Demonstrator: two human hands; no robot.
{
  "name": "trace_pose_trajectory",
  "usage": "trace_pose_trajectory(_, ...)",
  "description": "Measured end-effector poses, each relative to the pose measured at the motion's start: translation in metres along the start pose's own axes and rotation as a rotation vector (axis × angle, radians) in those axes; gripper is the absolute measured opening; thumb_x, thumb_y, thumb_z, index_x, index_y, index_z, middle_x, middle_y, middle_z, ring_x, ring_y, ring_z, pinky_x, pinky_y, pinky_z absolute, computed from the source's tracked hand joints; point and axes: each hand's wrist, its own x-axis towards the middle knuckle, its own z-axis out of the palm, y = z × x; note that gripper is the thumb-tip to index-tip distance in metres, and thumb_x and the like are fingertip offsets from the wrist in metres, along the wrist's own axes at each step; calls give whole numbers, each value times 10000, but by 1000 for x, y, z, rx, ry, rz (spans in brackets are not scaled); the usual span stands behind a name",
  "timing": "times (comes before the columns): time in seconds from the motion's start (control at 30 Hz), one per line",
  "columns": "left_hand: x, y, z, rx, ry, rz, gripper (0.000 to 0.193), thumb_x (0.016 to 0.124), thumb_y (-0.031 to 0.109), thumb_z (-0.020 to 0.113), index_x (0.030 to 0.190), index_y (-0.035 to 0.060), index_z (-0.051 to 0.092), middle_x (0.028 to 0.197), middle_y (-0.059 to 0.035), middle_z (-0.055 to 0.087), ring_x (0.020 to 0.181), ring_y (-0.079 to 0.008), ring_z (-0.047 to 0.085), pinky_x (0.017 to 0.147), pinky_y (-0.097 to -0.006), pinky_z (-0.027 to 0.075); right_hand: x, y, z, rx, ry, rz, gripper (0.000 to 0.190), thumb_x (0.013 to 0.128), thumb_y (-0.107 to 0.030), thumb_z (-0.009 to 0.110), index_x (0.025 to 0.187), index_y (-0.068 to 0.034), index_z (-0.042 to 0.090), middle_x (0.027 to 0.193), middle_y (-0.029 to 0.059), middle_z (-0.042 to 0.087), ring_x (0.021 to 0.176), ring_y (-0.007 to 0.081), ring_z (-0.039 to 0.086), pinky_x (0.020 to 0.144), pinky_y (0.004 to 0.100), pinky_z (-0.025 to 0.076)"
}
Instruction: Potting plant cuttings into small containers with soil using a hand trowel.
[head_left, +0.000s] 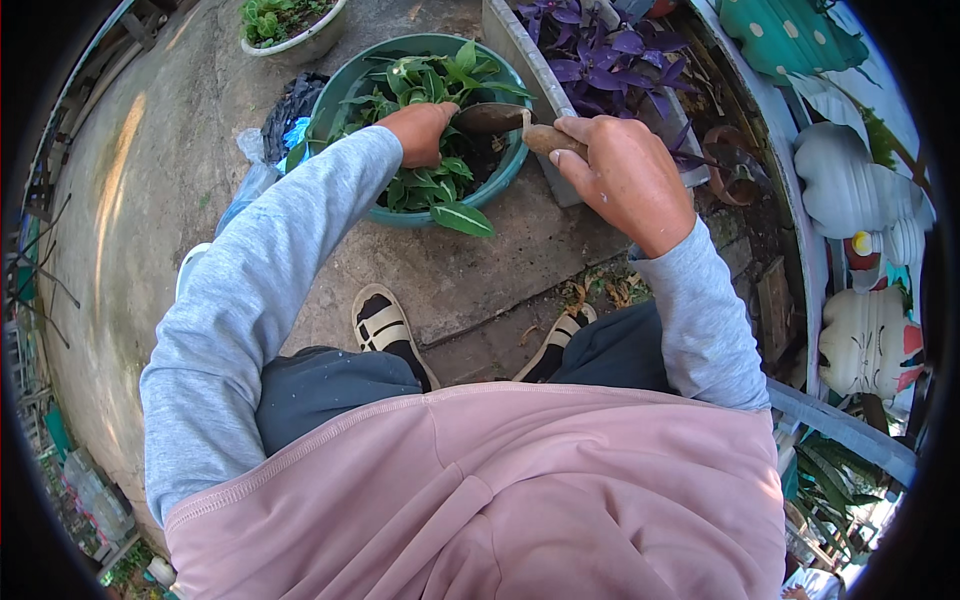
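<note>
My right hand (626, 176) grips the wooden handle (553, 140) of a hand trowel. Its metal blade (491, 118) points left, over the rim of a round green plastic basin (514, 161). Leafy green plants (427, 180) fill much of the basin, and dark soil (487, 154) shows at its right side. Among the leaves is my left hand (421, 133), its fingers bent and its index finger close to the blade's tip. Leaves and the hand itself hide what those fingers touch. One broad leaf with a pale midrib (463, 218) hangs over the near rim.
Right of the basin stands a rectangular planter (559, 176) with purple-leaved plants (600, 64). A pale pot (311, 41) of greenery sits at the back. Black plastic (292, 105) lies left of the basin. Cut plastic bottles (862, 341) line the right side. Sandaled feet (386, 322) stand on concrete.
</note>
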Motion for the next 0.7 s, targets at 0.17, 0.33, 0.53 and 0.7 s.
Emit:
trace_pose_trajectory(0.17, 1, -3, 0, 16, -12, -3, 736, 624, 55, 714, 1274, -9, 374, 1128, -214, 550, 1062, -325, 532, 926, -357, 424, 0, -10, -4, 5, -12, 28, 305, 726, -145, 619, 989, 8, 638, 759, 226, 614, 695, 368, 610, 660, 420, 483)
trace_pose_trajectory(0.33, -1, 4, -5, 13, -38, -39, 733, 629, 64, 716, 1275, -4, 377, 1132, -214, 546, 1068, -328, 527, 932, -355, 420, -1, -10, -7, -41, -9, -2, 311, 723, -138, 626, 1000, 4, 635, 773, 213, 615, 708, 360, 607, 659, 419, 480)
trace_pose_trajectory(0.53, -5, 7, -4, -69, -59, -36, 735, 631, 66, 716, 1279, -2, 375, 1141, -214, 543, 1076, -318, 525, 937, -349, 416, -1, -8, -8, -57, -1, -17, 309, 729, -140, 632, 1010, -12, 637, 763, 198, 613, 711, 349, 609, 653, 414, 479)
trace_pose_trajectory(0.7, -4, 3, -1, -94, -76, -39, 761, 635, 69, 719, 1299, -4, 355, 1174, -201, 534, 1095, -303, 518, 954, -336, 403, 4, -9, -2, -123, 5, -51, 209, 723, -142, 651, 891, -19, 670, 721, 185, 626, 666, 321, 624, 608, 402, 512)
